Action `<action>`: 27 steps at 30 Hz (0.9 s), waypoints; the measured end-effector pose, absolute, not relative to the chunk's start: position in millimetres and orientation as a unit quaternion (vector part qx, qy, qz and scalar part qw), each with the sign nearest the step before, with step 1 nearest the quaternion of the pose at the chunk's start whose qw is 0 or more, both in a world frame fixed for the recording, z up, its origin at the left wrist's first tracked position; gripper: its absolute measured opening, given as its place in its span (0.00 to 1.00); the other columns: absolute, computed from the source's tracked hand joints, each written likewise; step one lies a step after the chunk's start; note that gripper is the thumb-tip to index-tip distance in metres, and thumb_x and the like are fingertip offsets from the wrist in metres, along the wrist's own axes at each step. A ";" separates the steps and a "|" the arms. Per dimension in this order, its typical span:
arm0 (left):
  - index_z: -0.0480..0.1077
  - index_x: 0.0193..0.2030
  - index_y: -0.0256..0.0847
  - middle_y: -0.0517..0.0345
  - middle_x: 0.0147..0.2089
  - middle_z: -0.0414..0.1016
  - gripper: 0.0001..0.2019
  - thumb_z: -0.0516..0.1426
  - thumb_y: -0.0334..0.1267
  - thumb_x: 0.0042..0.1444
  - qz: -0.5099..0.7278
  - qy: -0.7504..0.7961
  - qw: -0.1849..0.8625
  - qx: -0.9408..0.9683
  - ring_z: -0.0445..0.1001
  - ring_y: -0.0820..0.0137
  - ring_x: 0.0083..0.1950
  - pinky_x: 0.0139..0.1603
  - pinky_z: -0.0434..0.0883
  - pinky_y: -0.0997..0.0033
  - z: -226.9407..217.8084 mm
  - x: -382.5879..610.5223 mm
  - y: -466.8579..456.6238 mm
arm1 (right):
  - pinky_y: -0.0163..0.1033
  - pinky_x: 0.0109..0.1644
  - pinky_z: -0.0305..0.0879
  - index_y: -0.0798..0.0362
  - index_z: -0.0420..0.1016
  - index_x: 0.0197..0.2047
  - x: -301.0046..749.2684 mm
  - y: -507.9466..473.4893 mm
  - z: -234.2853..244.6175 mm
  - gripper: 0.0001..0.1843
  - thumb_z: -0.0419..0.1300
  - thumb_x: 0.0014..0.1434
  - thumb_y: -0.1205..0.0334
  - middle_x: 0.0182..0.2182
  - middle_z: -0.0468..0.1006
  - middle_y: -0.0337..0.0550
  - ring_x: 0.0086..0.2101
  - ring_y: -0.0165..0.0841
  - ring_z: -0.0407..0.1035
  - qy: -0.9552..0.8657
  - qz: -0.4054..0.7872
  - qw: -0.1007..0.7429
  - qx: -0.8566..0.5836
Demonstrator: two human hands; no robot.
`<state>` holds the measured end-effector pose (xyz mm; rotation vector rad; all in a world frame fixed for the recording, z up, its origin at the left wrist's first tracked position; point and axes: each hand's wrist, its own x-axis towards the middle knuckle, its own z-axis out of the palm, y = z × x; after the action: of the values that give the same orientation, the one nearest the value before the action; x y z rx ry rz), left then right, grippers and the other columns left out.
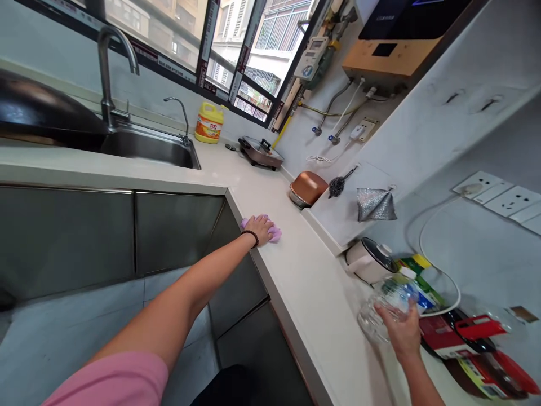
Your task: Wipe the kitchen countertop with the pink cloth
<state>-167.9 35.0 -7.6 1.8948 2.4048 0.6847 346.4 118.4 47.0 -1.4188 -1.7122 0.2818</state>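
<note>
My left hand (258, 228) presses down on a crumpled light-purple cloth (275, 233) near the front edge of the white countertop (291, 270). Cloth bunches out on both sides of the fingers. On the right, my right hand (401, 332) grips a clear plastic bottle (374, 318) with a white cap. Behind that bottle stand a cream pot (367, 264) with a dark lid and a green-and-yellow packet (422, 282). Bottles with red labels (443, 335) stand close to the right of my right hand.
A copper-coloured bowl (310, 187) rests against the wall, with an electric pan (261, 152) farther back. A yellow jug (209, 123) stands beside the steel sink (147, 148). A large wok (42, 110) lies at the left. A white cable (456, 287) hangs near the bottles.
</note>
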 end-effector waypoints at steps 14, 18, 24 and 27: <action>0.67 0.67 0.49 0.49 0.72 0.64 0.24 0.51 0.51 0.66 0.233 0.760 -0.004 0.606 0.53 0.54 0.76 0.71 0.53 0.46 -5.2 -168.5 31.5 | 0.48 0.50 0.68 0.50 0.52 0.75 182.4 99.4 113.2 0.53 0.65 0.52 0.43 0.49 0.78 0.53 0.49 0.50 0.75 -0.854 -0.093 0.040 -0.510; 0.67 0.67 0.48 0.48 0.73 0.63 0.25 0.51 0.51 0.66 0.231 0.761 -0.002 0.607 0.53 0.54 0.76 0.72 0.52 0.46 -5.6 -169.0 32.0 | 0.49 0.49 0.67 0.49 0.56 0.74 191.7 92.0 106.1 0.50 0.65 0.51 0.46 0.46 0.79 0.53 0.47 0.52 0.75 -0.842 -0.127 0.005 -0.525; 0.58 0.73 0.51 0.49 0.78 0.56 0.30 0.51 0.52 0.66 0.241 0.766 0.028 0.596 0.48 0.54 0.79 0.75 0.47 0.44 -9.9 -168.8 36.7 | 0.55 0.54 0.70 0.52 0.54 0.73 259.9 81.2 80.5 0.55 0.66 0.48 0.38 0.52 0.77 0.54 0.51 0.53 0.74 -0.815 -0.023 0.134 -0.564; 0.50 0.77 0.49 0.47 0.79 0.52 0.34 0.50 0.51 0.66 0.244 0.770 0.039 0.588 0.46 0.53 0.80 0.75 0.44 0.44 -10.9 -168.6 39.2 | 0.59 0.59 0.69 0.51 0.58 0.70 307.8 70.1 65.0 0.56 0.67 0.44 0.33 0.53 0.77 0.54 0.51 0.54 0.74 -0.757 0.050 0.272 -0.592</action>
<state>-168.6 39.2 -10.9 1.8033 2.3617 0.7473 307.8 70.1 65.0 -1.5934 -2.0380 0.1338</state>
